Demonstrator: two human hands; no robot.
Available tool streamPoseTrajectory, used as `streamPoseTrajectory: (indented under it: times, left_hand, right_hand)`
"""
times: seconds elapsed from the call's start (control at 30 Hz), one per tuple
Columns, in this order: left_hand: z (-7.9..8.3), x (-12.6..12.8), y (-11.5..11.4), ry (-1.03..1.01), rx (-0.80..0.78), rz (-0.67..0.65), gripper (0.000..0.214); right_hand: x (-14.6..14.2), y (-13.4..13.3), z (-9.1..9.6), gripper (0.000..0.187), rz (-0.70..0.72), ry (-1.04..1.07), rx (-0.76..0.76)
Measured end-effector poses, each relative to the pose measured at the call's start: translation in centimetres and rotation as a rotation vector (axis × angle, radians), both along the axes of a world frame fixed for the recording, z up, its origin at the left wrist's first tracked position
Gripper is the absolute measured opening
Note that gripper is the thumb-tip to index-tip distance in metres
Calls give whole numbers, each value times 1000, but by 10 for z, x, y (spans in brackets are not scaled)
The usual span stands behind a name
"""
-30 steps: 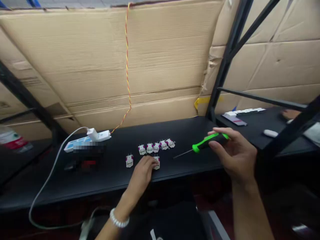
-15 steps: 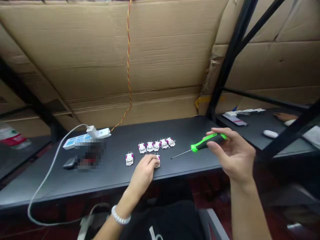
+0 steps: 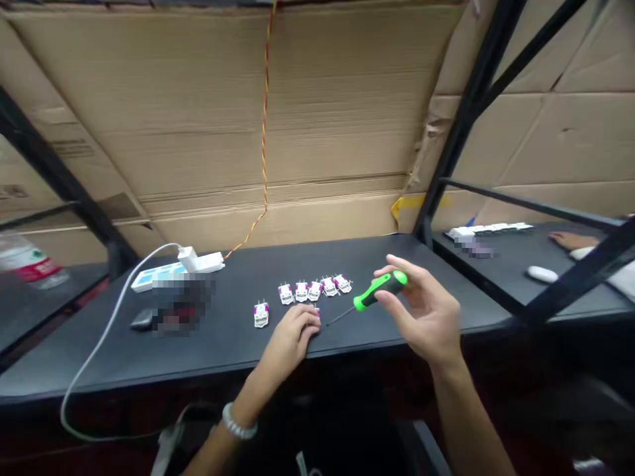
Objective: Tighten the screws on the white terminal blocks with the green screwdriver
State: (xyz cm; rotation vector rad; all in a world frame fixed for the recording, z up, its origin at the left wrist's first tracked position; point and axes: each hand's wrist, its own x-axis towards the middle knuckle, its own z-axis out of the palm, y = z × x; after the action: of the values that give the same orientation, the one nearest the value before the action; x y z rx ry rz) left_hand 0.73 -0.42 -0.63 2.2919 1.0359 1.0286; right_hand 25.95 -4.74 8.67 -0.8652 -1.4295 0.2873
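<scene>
Right hand [image 3: 421, 311] is closed around a small screwdriver [image 3: 381, 286], thumb and fingers pinching the handle above the counter. The handle is glossy bright green and black moulded plastic, and the thin steel shaft slants down-left, its tip just beside the left hand [image 3: 290, 334]. That hand lies palm down near the counter's front edge, fingers curled over a white terminal block [image 3: 317, 313] that is mostly hidden. Can't tell if it is actually gripping. A white beaded bracelet [image 3: 238, 422] sits on the left wrist.

Five more blocks [image 3: 315, 289] stand in a loose row mid-counter, small white plastic bodies with magenta parts and metal pins. One single block [image 3: 260, 315] sits apart, nearer the front.

The black counter [image 3: 347, 258] has a matte finish. At its back left is a white and blue power strip [image 3: 171, 276] with a white charger [image 3: 187, 258] plugged in, its white cable [image 3: 99, 344] looping over the edge. Next to it is a pixelated blurred patch [image 3: 181, 307].

Corrugated cardboard sheets [image 3: 198, 132] line the wall behind black metal bars [image 3: 471, 112], with a twisted red-yellow wire [image 3: 265, 132] running down them. On a second counter [image 3: 496, 277] at right, another person's hand [image 3: 570, 241] lies near a white mouse [image 3: 542, 274].
</scene>
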Motion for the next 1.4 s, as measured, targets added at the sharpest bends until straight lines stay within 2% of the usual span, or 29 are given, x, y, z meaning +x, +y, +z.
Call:
streamPoseTrajectory:
  times: [0.13,0.37,0.73,1.07,1.4]
  left_hand:
    - [3,1,1,-38,-74,-9,14]
    - [5,1,1,-57,-129,-34,13]
    - [6,3,-1,-65,-110,-35,13]
    - [5,3,0,-62,-97,-39,14]
    - [5,3,1,-74,-92,-74,16]
  right_hand:
    - [-14,7,-8,39,40,-40,-32]
    - [-22,18,-11,41,52,-83,-51]
    - [-28,21,-6,48,111,-167,-51]
    - [-37,18,1,51,93,-250,-9]
    - [-47,24,18,44,55,-403,9]
